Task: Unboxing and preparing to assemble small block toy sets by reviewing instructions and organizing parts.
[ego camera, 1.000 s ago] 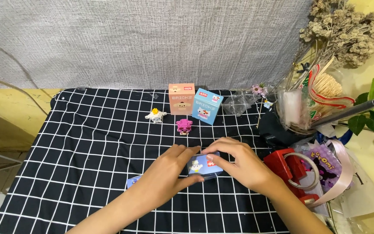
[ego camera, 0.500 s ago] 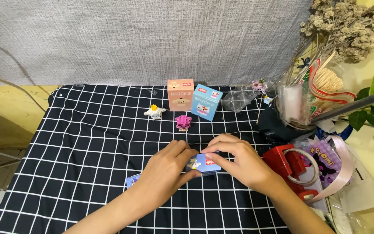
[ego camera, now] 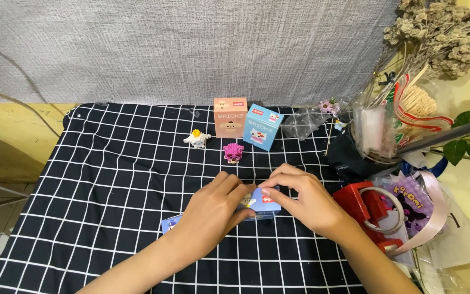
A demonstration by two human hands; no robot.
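Between both hands [ego camera: 257, 204], small blue box [ego camera: 265, 202]

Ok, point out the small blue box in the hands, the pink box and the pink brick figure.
small blue box [ego camera: 265, 202], head view, top face.
pink box [ego camera: 230, 117], head view, front face.
pink brick figure [ego camera: 233, 152], head view, body.

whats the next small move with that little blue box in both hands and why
Probably pry up the end flap with the right fingertips. The small blue box lies low over the checked cloth, the left hand clamps its near side, and the right hand pinches its top edge. The box looks closed, so opening seems the likely step.
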